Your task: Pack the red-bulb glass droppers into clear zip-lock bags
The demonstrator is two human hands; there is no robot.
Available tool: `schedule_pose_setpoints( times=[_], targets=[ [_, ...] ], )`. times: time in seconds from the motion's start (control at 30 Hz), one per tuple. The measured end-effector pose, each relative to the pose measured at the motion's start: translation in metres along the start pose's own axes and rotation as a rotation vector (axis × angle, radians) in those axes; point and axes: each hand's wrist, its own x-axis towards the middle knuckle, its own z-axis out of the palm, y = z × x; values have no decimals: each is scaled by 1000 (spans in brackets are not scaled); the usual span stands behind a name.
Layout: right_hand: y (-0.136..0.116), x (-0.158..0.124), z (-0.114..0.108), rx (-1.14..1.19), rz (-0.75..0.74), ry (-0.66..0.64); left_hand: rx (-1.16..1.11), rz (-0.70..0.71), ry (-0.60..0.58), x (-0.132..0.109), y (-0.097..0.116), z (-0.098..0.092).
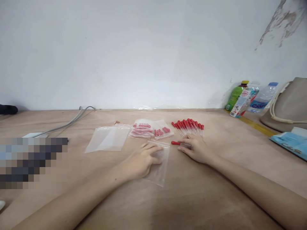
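Observation:
My left hand (144, 159) lies over a clear zip bag (164, 172) on the table, its fingers stretched out and the thumb apart from them. Part of that bag is hidden beneath the hand. Between the thumb and fingers of my right hand (196, 148) is a glass dropper with a red bulb (176, 143), pointing left toward the bag. Just beyond that hand, several more red-bulbed droppers (188, 124) lie fanned out. Farther back are a stack of filled bags (141, 129) with red bulbs showing and another filled bag (161, 130) beside it.
Flat clear bags (107, 139) lie left of the filled ones. A grey cable (64, 123) runs along the table at left, near a pixelated dark object (31, 163). Bottles (261, 97), a carton (243, 102), a grey bag (290, 102) and a blue tissue pack (291, 143) stand at right.

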Motion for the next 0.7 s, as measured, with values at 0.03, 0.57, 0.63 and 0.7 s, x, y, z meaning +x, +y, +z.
schedule_pose_setpoints(
  times=[0.03, 0.57, 0.63, 0.7],
  targets=[
    [-1, 1, 3, 8, 8, 8, 0, -69, 65, 0, 1, 3],
    [-12, -14, -5, 945, 510, 512, -497, 15, -21, -5, -3, 13],
    [-15, -14, -2, 1029, 590, 455, -506, 20, 41, -4, -2, 17],
    [-18, -13, 2, 1070, 611, 422, -493, 46, 59, -3, 0, 18]
  ],
)
